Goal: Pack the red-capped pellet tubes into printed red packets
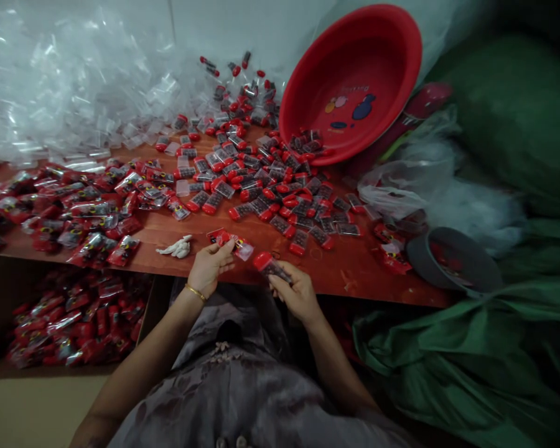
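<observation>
My left hand (207, 269), with a gold bangle at the wrist, pinches a small red and clear printed plastic packet (243, 248) just above the table's near edge. To its right, my right hand (302, 296) grips a small clear container with a red cap (265, 264) and dark contents, the red end pointing toward the packet. Packet and container are apart. Beyond my hands lies a loose heap of similar red-capped containers (261, 180). A crumpled white scrap (177, 247) rests left of my left hand.
Filled red packets (93, 208) are heaped at the left, with more in a cardboard box (51, 367) below. Clear plastic sleeves (74, 81) pile up behind. A red basin (354, 62) lies tilted at the back. At the right are a grey bowl (420, 258) and green sacking (448, 361).
</observation>
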The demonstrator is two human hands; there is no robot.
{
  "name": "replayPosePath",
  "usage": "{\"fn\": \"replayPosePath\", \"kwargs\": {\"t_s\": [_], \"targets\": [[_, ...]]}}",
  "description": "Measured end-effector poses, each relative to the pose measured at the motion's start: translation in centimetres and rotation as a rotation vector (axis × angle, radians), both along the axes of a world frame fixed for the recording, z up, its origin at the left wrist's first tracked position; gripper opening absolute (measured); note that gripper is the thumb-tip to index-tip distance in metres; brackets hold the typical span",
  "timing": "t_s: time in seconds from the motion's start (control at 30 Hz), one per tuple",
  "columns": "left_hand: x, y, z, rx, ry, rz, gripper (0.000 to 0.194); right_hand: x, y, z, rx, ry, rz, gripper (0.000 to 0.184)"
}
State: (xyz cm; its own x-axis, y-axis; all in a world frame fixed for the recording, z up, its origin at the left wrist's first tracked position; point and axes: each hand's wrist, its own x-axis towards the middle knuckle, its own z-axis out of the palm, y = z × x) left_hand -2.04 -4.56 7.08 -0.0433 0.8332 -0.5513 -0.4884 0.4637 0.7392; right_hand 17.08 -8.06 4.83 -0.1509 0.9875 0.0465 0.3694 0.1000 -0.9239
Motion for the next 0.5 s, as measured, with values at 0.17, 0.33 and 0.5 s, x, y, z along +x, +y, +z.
{"fn": "replayPosePath", "kwargs": {"t_s": [0.17,0.33,0.5], "targets": [[0.3,-0.3,0.3,0.081,0.016,-0.058,0.045,-0.8,-0.2,2.3,-0.28,0.269,0.044,0.02],[0.0,-0.5,0.7,0.166,0.07,-0.091,0.041,-1.4,1.1,1.4,-0.449,0.391,0.126,0.022],[0.9,-1.0,0.3,0.156,-0.016,-0.051,0.037,-2.5,1.2,0.6,-0.381,0.451,0.074,0.022]]}}
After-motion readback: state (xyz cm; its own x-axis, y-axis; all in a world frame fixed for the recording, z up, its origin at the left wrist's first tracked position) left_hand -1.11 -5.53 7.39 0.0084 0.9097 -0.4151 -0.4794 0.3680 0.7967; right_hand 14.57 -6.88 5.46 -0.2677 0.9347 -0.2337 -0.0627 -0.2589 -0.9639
